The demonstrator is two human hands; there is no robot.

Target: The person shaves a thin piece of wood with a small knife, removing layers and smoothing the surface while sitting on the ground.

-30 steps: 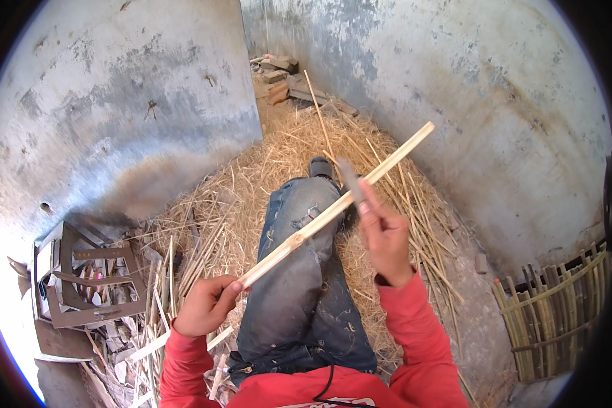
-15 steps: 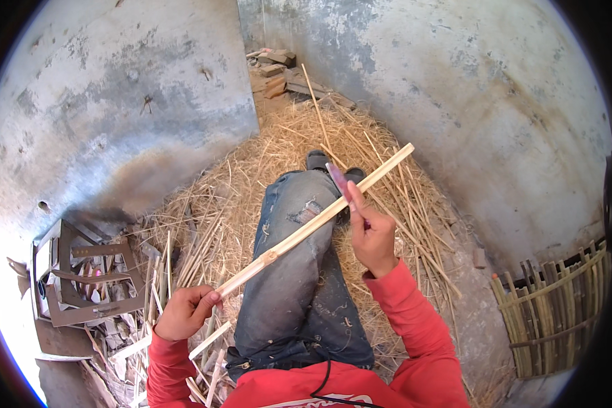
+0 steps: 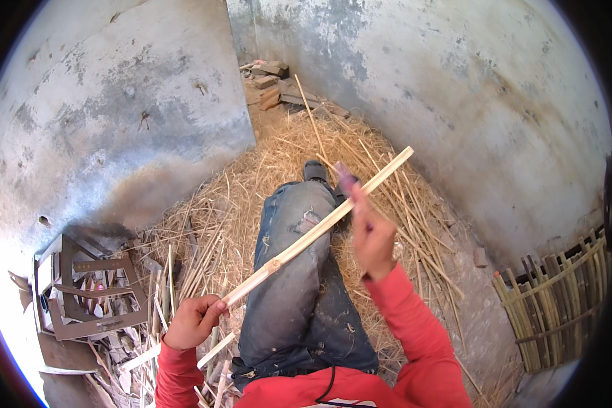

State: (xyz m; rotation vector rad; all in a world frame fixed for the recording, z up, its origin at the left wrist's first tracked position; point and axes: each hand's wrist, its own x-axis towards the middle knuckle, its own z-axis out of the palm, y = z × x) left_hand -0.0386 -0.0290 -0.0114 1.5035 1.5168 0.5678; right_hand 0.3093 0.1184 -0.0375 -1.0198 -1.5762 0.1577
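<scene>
Left hand (image 3: 194,322) grips a long, pale wooden strip (image 3: 319,229), slanting forward-right past right hand (image 3: 374,238), which grips a blurred purplish-grey blade (image 3: 347,179).

Worn and strewn all around

A patchy grey wall (image 3: 115,102) fills the upper left, with a small dark hole (image 3: 45,222) near the left edge. A second, stained wall (image 3: 455,122) takes the upper right. Broken bricks (image 3: 270,98) lie at top centre. Straw-like litter (image 3: 217,204) covers the middle of the floor (image 3: 483,333), with thin sticks (image 3: 425,251) over it right of centre. A brown frame (image 3: 102,326) sits at lower left; at lower right stands a slatted cane panel (image 3: 554,302) with crosswise bands.
</scene>
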